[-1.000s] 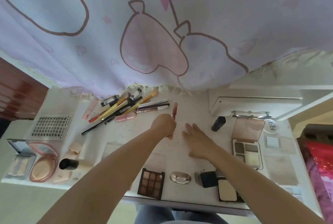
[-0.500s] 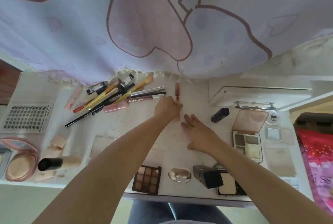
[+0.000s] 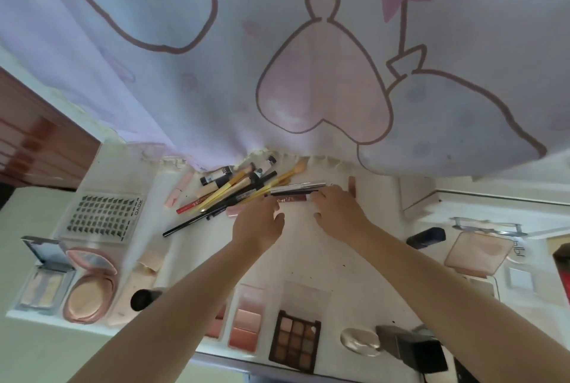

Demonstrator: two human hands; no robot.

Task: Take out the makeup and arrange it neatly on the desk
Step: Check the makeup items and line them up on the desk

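Both hands reach to the far middle of the tabletop (image 3: 308,259), side by side and a little apart. The left hand (image 3: 259,225) lies with its back up and its fingers bent toward a dark reddish tube (image 3: 291,198) just beyond its fingertips; whether its grip closes on the tube or only touches it I cannot tell. The right hand (image 3: 337,213) is at the other end of the same tube, fingers curled down over that end, and whether this grip holds it I cannot tell either. Just beyond the tube and both hands lies a silver pen-shaped stick (image 3: 297,187), parallel to it. Just past the right hand's knuckles a small pink tube (image 3: 352,187) stands apart near the curtain (image 3: 216,74). Left of the left hand a loose heap of yellow-handled brushes (image 3: 237,186) and pencils crosses a long black pencil (image 3: 197,222). Farther left of that hand sit a lash tray (image 3: 103,217), a round pink compact (image 3: 89,287) and a square mirrored compact (image 3: 46,277). Near the forearms, at the tabletop's front edge, lie a blush palette (image 3: 245,318), a brown eyeshadow palette (image 3: 294,341) and a glossy oval case (image 3: 359,342). Right of the right hand rest a dark lipstick tube (image 3: 425,237) and a pink open palette (image 3: 476,254).
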